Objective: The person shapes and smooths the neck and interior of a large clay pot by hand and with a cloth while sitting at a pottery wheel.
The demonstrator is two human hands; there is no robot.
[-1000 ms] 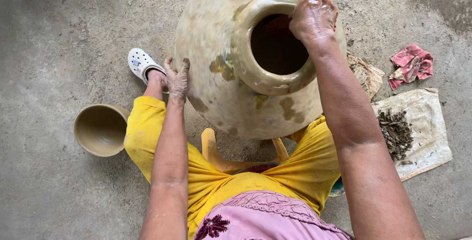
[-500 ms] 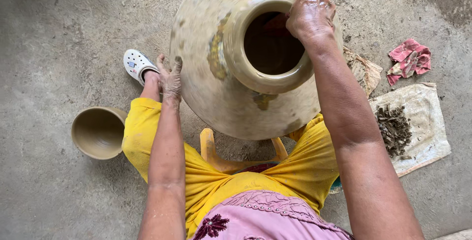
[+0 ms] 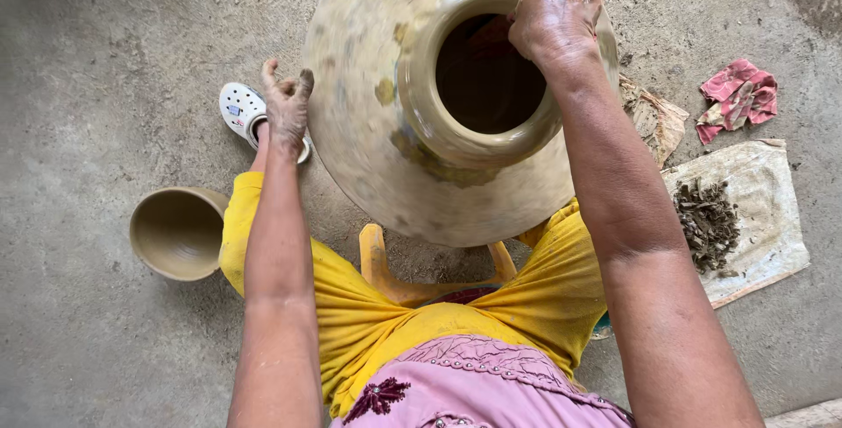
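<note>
Seen from above, a person sits over a big clay pot (image 3: 421, 130), wide-shouldered w/ a dark round mouth; pot sits centre-top of view, between the knees, its wall blurred. Right hand (image 3: 554, 16) rests on the pot's rim at the far right, fingers curled closed round a small reddish bit, mostly hidden. Left hand (image 3: 287, 108) is wet w/ clay, fingers spread open, holding nothing, just beside the pot's left wall; can't tell if it touches. Floor (image 3: 96, 60) is bare grey concrete, rough & stained, darker patch top right. Clay bowl (image 3: 178, 231) stands on it at left, near the left knee. White clog (image 3: 244, 112) on the foot by the left hand. Right of pot: pink rag (image 3: 738, 97), pale sack (image 3: 763, 209) w/ dark clay scraps (image 3: 706, 222). Yellow stool (image 3: 386, 266) shows under the pot.
</note>
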